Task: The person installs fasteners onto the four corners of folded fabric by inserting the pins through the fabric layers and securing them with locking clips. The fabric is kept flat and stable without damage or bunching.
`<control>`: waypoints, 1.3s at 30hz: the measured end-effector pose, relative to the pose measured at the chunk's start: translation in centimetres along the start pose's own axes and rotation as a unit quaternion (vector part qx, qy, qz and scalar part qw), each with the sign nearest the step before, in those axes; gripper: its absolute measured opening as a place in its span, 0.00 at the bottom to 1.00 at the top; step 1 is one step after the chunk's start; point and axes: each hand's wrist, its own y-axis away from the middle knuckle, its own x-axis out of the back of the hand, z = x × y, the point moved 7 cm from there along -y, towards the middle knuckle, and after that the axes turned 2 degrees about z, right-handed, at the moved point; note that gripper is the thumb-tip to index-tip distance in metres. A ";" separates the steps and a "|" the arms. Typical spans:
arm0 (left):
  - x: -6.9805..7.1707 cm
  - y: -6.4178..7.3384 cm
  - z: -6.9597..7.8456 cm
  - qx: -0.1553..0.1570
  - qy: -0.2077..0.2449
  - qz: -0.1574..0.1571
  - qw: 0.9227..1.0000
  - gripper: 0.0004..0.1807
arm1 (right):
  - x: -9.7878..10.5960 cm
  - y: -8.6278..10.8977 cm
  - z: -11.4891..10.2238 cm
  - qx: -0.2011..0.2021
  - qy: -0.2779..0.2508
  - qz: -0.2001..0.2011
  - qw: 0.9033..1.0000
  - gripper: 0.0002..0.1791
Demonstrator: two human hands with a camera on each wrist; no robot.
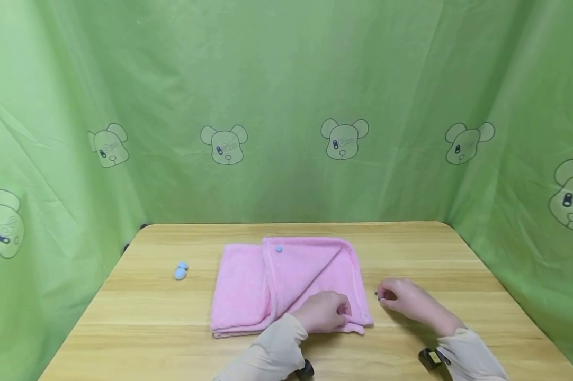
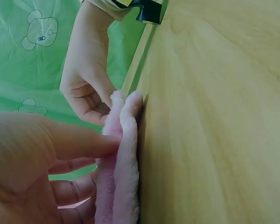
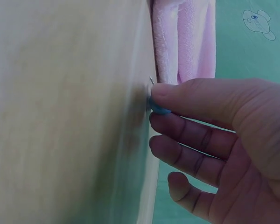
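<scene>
We note L hand (image 1: pixel 322 313) gripping pink cloth (image 1: pixel 241 286) nr its front R corner, thumb tucked betw. layers, fingers curled behind. R hand (image 1: pixel 405 299), just R of cloth, has thumb & index together on blue pin (image 3: pixel 159 108), thin metal tip showing, close to table (image 1: pixel 458 275). Cloth lies folded mid-table, top flap turned diag.; blue dot (image 1: pixel 279 248) on flap nr back edge. We see 2 blue discs (image 1: pixel 180 273) touching, L of cloth. Writing: green curtain (image 1: pixel 286 63) has bear-head prints (image 1: pixel 226 148) w/ small lettering, illeg. to us; yellow label (image 1: pixel 434 357) at R wrist, too small to read.
</scene>
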 end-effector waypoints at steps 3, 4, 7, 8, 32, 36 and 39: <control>0.1 -0.2 -0.3 -0.004 0.028 0.018 0.999 0.03 | 0.0 0.0 0.1 -0.002 -0.001 -0.001 1.000 0.07; 0.3 -0.3 -0.5 -0.008 0.039 0.026 0.999 0.02 | 0.0 0.0 0.1 -0.005 -0.003 -0.001 1.000 0.08; 1.1 -0.6 -0.8 -0.017 0.083 0.049 0.995 0.02 | 0.2 0.0 0.1 -0.009 -0.011 -0.004 1.000 0.07; 1.5 -0.6 -1.0 -0.017 0.098 0.056 0.993 0.02 | 0.3 -0.1 0.2 -0.013 -0.014 -0.005 1.000 0.07; 7.7 -0.1 -6.7 0.100 0.350 0.203 0.909 0.10 | 2.9 -2.6 -5.6 0.075 -0.183 0.101 0.975 0.06; 7.8 -0.1 -6.9 0.104 0.349 0.213 0.907 0.12 | 2.1 -4.0 -6.6 0.077 -0.221 0.087 0.968 0.06; 7.8 -0.2 -6.9 0.102 0.357 0.221 0.902 0.11 | 1.3 -4.9 -7.1 0.066 -0.231 0.076 0.968 0.06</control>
